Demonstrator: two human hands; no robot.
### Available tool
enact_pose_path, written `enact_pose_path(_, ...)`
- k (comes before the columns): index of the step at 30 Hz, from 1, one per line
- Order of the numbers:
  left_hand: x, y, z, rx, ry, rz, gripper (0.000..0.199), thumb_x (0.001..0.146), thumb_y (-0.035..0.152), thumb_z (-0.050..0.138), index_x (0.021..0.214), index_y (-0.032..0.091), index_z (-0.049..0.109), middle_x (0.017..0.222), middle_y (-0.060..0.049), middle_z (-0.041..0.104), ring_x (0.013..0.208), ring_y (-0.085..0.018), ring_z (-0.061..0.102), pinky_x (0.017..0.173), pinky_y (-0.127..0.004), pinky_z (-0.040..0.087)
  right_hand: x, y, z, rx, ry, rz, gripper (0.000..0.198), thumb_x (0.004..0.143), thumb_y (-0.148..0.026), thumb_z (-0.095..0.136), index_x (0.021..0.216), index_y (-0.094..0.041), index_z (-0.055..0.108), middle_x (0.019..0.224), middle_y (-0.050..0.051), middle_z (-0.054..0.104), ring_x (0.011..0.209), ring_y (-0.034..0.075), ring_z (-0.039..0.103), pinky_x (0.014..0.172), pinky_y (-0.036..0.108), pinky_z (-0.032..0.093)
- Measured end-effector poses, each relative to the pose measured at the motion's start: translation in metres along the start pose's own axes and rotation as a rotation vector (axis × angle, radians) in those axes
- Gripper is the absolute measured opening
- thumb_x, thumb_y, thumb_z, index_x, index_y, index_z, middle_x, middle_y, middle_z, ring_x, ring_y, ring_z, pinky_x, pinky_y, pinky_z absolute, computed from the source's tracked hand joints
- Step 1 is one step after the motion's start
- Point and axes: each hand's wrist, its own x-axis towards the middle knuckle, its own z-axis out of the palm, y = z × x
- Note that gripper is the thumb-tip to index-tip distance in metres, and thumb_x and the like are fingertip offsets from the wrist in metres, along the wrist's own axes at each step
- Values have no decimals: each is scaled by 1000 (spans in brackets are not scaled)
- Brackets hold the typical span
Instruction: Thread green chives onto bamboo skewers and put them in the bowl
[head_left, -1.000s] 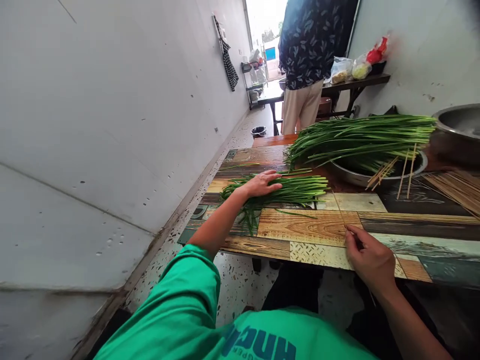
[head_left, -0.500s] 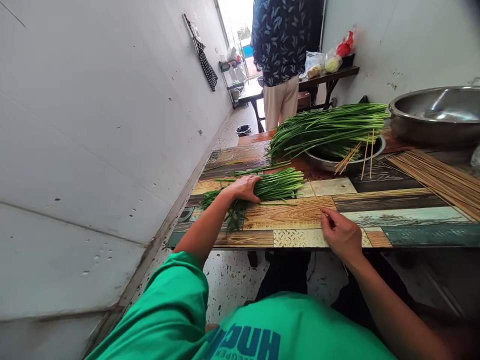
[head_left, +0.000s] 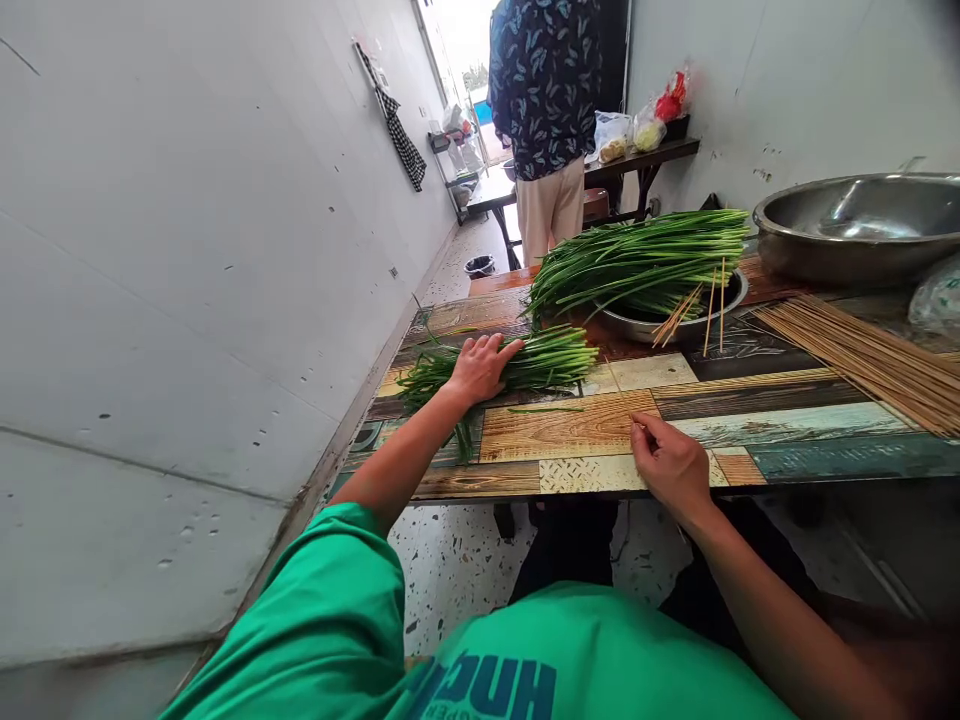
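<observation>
My left hand (head_left: 480, 368) lies across the top of a loose bunch of green chives (head_left: 555, 358), its fingers reaching over the stalks and the thumb apart. The pale stalk ends point right, and the leafy ends spread left. My right hand (head_left: 671, 460) is closed near the table's front edge, pinching a thin bamboo skewer (head_left: 616, 380) that slants up and away from the fingertips. A single chive strand (head_left: 545, 409) lies on the table just in front of the bunch.
Behind stands a metal bowl (head_left: 652, 328) heaped with chives (head_left: 645, 258), with several skewers (head_left: 679, 315) sticking out. Many skewers (head_left: 862, 355) lie at right, near a large steel basin (head_left: 862, 240). Another person (head_left: 544, 110) stands beyond the table, back turned.
My left hand has shifted back over the bunch, and its fingers now lie further across the stalks. The nearby loose stalks have been gathered in. My right hand keeps its pinch.
</observation>
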Motion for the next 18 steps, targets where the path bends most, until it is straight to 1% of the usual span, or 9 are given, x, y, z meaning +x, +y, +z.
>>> enact_pose_path(3, -13, -1, -1, -41, -102, 117, 79, 76, 32, 63, 148, 32, 30, 156, -10, 26, 140, -34, 26, 112, -52, 19, 0, 0, 0, 1, 6, -10, 32, 87, -35, 48, 97, -18, 73, 75, 5, 73, 61, 16, 64, 56, 26, 42)
enact_pose_path(5, -18, -1, -6, -94, -174, 116, 81, 76, 37, 64, 148, 32, 29, 157, -10, 24, 143, -35, 22, 113, -54, 17, 0, 0, 1, 4, 10, -6, 32, 86, -34, 48, 97, -18, 73, 75, 5, 73, 61, 16, 64, 57, 26, 43)
enact_pose_path(6, -17, 2, -9, -114, -160, 82, 78, 77, 39, 62, 148, 30, 31, 157, -11, 24, 143, -34, 21, 113, -54, 17, 1, -1, 1, 4, 9, -4, 32, 86, -34, 48, 97, -18, 73, 76, 5, 73, 61, 16, 64, 57, 26, 43)
enact_pose_path(8, -11, 13, -15, -146, -35, 4, 64, 84, 38, 55, 145, 26, 37, 156, -11, 28, 144, -31, 23, 116, -51, 15, 1, -1, 2, 0, 9, -1, 32, 86, -35, 48, 98, -18, 73, 76, 5, 73, 61, 17, 64, 57, 26, 43)
enact_pose_path(9, -5, 21, -16, -170, 37, -12, 58, 88, 37, 50, 144, 24, 40, 154, -11, 32, 143, -28, 25, 117, -48, 16, 1, -1, 2, -3, 8, -1, 32, 86, -35, 48, 98, -18, 73, 77, 6, 73, 61, 17, 64, 57, 26, 43)
enact_pose_path(11, 8, 41, -14, -234, 102, -2, 55, 92, 38, 44, 145, 23, 38, 152, -10, 36, 142, -25, 29, 116, -44, 22, 1, -1, 2, -6, 7, -2, 32, 86, -35, 48, 98, -18, 73, 78, 6, 74, 61, 17, 64, 58, 26, 44)
enact_pose_path(12, 14, 52, -10, -260, 92, -10, 59, 92, 41, 46, 146, 22, 36, 152, -11, 35, 142, -26, 28, 115, -44, 24, 1, -1, 2, -7, 8, -2, 33, 86, -35, 48, 98, -18, 73, 78, 6, 74, 62, 17, 64, 58, 26, 44)
enact_pose_path(15, 14, 79, 5, -284, -53, -21, 59, 89, 42, 52, 144, 24, 40, 151, -13, 36, 140, -30, 32, 112, -48, 30, 1, 0, 1, -7, 7, 3, 33, 87, -35, 47, 99, -18, 73, 79, 6, 74, 63, 17, 65, 59, 27, 44)
enact_pose_path(18, -10, 92, 17, -229, -1, -5, 54, 90, 27, 50, 143, 28, 40, 154, -12, 31, 143, -30, 27, 113, -47, 28, 0, 0, 1, 0, -6, 1, 33, 87, -35, 47, 100, -18, 72, 83, 6, 74, 66, 17, 66, 60, 27, 45)
